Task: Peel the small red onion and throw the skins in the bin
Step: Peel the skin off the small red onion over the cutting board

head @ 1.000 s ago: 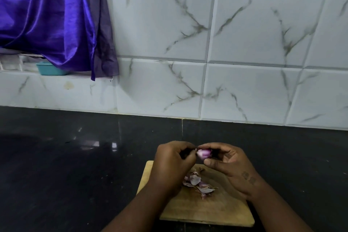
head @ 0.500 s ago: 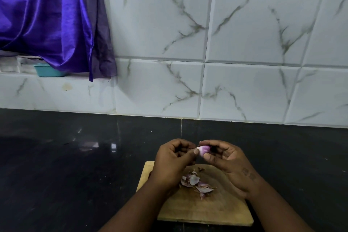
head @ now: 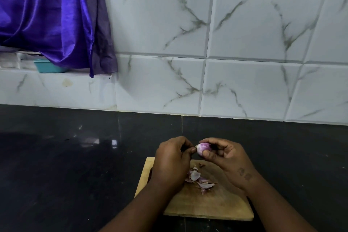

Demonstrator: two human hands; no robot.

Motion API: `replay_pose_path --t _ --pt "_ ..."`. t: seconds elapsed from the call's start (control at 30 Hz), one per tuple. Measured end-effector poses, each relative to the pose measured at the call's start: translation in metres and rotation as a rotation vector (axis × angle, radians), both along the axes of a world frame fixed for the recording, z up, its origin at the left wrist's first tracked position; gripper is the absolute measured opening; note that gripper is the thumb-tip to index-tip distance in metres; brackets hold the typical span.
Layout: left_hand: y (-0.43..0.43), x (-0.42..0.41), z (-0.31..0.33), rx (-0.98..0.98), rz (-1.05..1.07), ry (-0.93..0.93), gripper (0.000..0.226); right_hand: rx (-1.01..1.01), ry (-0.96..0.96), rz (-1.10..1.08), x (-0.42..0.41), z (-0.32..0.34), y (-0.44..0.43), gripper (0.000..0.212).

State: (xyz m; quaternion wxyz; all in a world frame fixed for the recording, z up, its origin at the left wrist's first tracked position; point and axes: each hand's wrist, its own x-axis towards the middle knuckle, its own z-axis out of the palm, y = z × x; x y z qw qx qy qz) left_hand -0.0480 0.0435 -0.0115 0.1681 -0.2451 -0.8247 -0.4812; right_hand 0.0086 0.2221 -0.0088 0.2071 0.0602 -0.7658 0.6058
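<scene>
A small red onion [head: 203, 148], purple with a pale tip, is held above the far end of a wooden cutting board [head: 207, 205]. My right hand [head: 226, 158] grips it between thumb and fingers. My left hand [head: 172, 162] is curled beside it, its thumb and fingertip pinched at the onion's pale left tip. A small heap of loose onion skins [head: 199, 180] lies on the board under my hands. No bin is in view.
The board lies near the front edge of a black glossy counter [head: 75, 165]. A white marbled tile wall [head: 207, 52] rises behind. At the upper left hangs a purple satin cloth [head: 47, 15] over a ledge with a teal tub [head: 49, 67].
Both hands have lifted slightly with the onion. My left hand's fingers have slid off the onion's body to its left tip, so more of the purple bulb shows.
</scene>
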Motion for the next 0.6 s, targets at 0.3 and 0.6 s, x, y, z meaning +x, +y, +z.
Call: replay_pose_path --t 0.3,0.6 --pt "0.003 0.009 0.001 0.089 -0.09 -0.182 0.016 0.185 0.145 -0.238 -0.008 -0.006 -0.001 0.03" --pt "0.003 0.01 0.0 -0.055 -0.135 -0.132 0.013 0.084 0.036 -0.175 -0.005 -0.009 0.002 0.021"
